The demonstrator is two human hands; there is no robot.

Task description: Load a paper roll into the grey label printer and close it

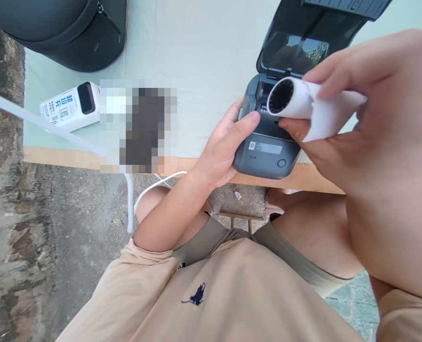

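A dark grey label printer rests at the table's front edge with its lid raised. My left hand grips its left side, thumb on top near the open compartment. In my right hand is a white paper roll, held just over the printer's compartment. The roll's dark ribbed core faces left, and a torn-looking loose end hangs from it. My right fingers and thumb pinch the roll from both sides. A small lit screen and a power button show on the printer's front.
A black zippered case stands at the table's far left. A white power bank lies below it, beside a pixelated dark patch. White cables run over the front edge. The table has a pale green cover.
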